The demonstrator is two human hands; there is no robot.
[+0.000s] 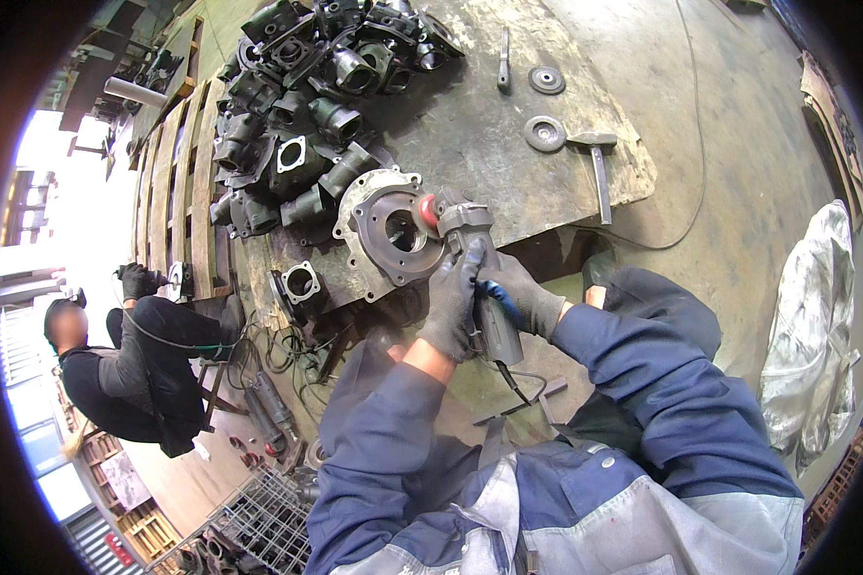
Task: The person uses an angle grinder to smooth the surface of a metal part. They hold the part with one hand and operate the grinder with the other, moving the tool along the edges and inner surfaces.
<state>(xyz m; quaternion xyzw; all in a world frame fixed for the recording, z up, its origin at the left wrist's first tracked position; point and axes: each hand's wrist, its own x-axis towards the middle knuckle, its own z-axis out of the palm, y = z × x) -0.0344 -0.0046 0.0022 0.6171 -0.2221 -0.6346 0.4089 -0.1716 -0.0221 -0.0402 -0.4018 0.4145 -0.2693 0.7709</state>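
Both gloved hands are wrapped round a grey angle grinder [466, 218]. My left hand [446, 309] closes on the near left side of its body, and my right hand [525, 290] grips it from the right. The grinder's red disc [429, 215] is at the right rim of a round metal flange casting [377, 226] with a large centre hole and bolt holes; whether they touch I cannot tell. That casting rests at the table's near edge. Just left of it stands a dark housing with a pale square flange [302, 281].
Black cast housings [307, 105] are heaped on the worn table [479, 134]. A hammer [599, 172], two grinding discs [545, 134] and a handled tool [503, 62] lie to the right. A co-worker [134, 369] sits at left beside a wooden pallet [177, 182]. A cable [702, 144] crosses the floor.
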